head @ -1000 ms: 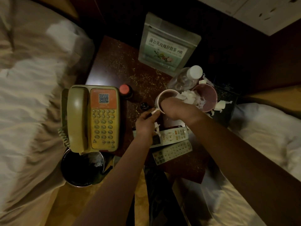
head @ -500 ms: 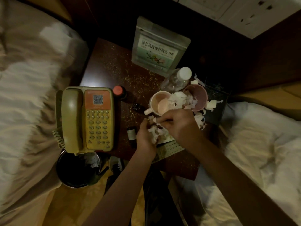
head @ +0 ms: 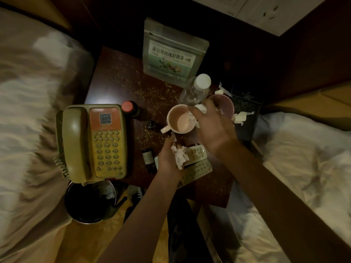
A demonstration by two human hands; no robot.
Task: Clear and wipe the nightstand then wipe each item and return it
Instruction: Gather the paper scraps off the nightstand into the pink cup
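The dark wooden nightstand (head: 117,78) carries a yellow telephone (head: 93,141), a tea pouch (head: 172,52), a clear bottle (head: 195,90), a white mug (head: 179,119), a pink cup (head: 225,105), small dark bottles (head: 148,157) and two remote controls (head: 197,168). My left hand (head: 171,158) holds a bunch of white paper scraps (head: 179,155) above the remotes. My right hand (head: 210,126) reaches over the mug and pink cup, pinching more white scraps (head: 201,108) at its fingertips.
Beds with pale sheets flank the nightstand on the left (head: 28,120) and right (head: 303,168). A black-lined waste bin (head: 89,202) stands on the floor below the telephone. Loose paper scraps (head: 240,116) lie by the pink cup. Yellow crumbs speckle the tabletop.
My right hand brought scraps from the mug to my left hand, then went back to the cups and pinches more. My left hand stays over the remotes with its bunch.
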